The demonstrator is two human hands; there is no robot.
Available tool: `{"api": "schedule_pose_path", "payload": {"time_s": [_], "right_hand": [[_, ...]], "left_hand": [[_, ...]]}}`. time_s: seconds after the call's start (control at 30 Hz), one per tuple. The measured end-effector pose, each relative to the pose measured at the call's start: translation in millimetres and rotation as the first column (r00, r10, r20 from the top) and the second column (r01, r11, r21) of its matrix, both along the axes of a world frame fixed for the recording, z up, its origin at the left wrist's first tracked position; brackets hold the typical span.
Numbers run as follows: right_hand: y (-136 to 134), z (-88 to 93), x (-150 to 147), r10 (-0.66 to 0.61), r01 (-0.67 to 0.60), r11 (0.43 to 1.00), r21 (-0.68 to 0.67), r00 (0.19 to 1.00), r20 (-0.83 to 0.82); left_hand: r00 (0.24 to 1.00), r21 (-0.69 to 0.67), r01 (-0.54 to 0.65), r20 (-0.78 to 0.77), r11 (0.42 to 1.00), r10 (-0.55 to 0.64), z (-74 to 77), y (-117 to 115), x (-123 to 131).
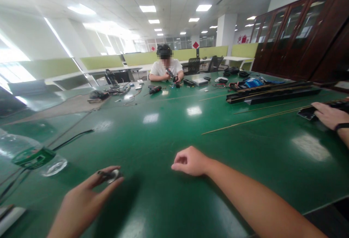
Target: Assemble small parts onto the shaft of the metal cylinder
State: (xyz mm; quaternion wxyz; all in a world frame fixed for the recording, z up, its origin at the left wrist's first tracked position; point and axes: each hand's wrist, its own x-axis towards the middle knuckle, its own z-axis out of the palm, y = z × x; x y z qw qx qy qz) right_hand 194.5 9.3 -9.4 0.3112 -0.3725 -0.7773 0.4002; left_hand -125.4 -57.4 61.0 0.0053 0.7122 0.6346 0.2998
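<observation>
My left hand (89, 194) is above the green table (163, 194), closed with thumb and fingers on a small round object (113, 175). That object has a pale, shiny face and a dark part at its left; its exact kind does not show. My right hand (191, 161) rests on the tabletop near the middle, its fingers curled in and thumb against them. Nothing shows in the curl of these fingers. Left of my left hand, a clear plastic bottle (34, 156) with a green label lies on its side.
Another person's hand (328, 116) with a black wristband touches a dark device at right. Thin brass-coloured rods (240, 122) and black channels (272, 94) lie there. Across the table sits a person (166, 67) holding a tool, near a power drill (155, 90). A black cable (72, 139) runs at left.
</observation>
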Motion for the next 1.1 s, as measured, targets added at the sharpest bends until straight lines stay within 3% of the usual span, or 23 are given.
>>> {"api": "schedule_pose_path", "payload": {"time_s": [0.07, 0.17, 0.23, 0.3, 0.43, 0.8, 1.1], "right_hand": [[4, -1.4, 0, -0.039, 0.034, 0.997, -0.067, 0.995, -0.087], [14, -5.4, 2, -0.188, 0.155, 0.974, -0.163, 0.959, -0.211], [20, -8.8, 3, -0.316, 0.281, 0.945, -0.169, 0.919, -0.236], [25, -11.7, 3, -0.385, 0.358, 0.921, -0.154, 0.896, -0.222], [25, -12.5, 2, -0.375, 0.36, 0.926, -0.114, 0.912, -0.166], [21, -18.7, 0, -0.326, 0.305, 0.942, -0.141, 0.93, -0.168], [19, -15.9, 0, -0.311, 0.293, 0.947, -0.132, 0.939, -0.145]], "left_hand": [[0.987, -0.109, 0.146, 0.091, 0.983, -0.136, -6.6, 30, 36], [0.893, -0.128, 0.369, 0.322, 0.921, -0.313, -22.6, 68, 102], [0.842, -0.053, 0.394, 0.422, 0.918, -0.337, -37.4, 81, 135], [0.828, -0.024, 0.424, 0.416, 0.905, -0.376, -51.5, 85, 149], [0.804, -0.04, 0.501, 0.389, 0.864, -0.449, -65.0, 81, 142], [0.755, -0.046, 0.505, 0.508, 0.862, -0.415, -62.5, 83, 140], [0.773, -0.033, 0.433, 0.527, 0.901, -0.352, -62.7, 82, 140]]}}
